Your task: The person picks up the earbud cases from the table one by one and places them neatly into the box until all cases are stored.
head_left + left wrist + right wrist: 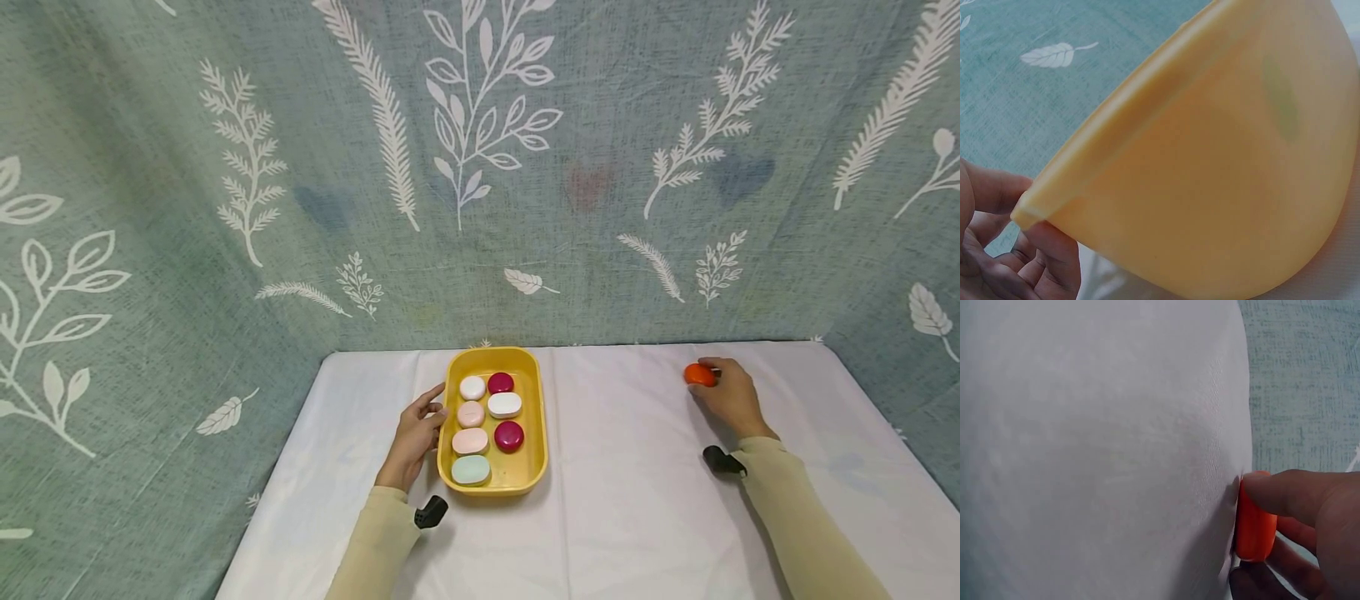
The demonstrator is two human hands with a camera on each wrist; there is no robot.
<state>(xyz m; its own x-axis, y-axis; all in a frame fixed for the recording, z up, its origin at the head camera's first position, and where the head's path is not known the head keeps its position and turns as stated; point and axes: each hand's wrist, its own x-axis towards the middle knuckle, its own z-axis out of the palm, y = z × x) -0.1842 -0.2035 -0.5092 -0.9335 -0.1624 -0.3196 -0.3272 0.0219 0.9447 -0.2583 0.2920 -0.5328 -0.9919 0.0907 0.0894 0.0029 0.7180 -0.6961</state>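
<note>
My left hand (414,437) is at the left side of a yellow plastic tray (542,417). In the left wrist view, its fingers (1054,253) pinch the tray's rim. Inside the tray lie several soap bars: white ones, such as an oval one (505,405), two dark red round ones, one of them (509,437) near the middle, two pale pink ones, including an oval one (470,441), and a mint green oval one (471,470). Far to the right, my right hand (733,398) grips an orange soap bar (1255,528) between thumb and fingers, close against the white cloth.
A white cloth (615,500) covers the table, stretching between the tray and my right hand. Behind and at both sides hangs a green curtain (570,300) with white leaf prints, meeting the table's far edge. A black wrist device (431,512) sits at my left sleeve.
</note>
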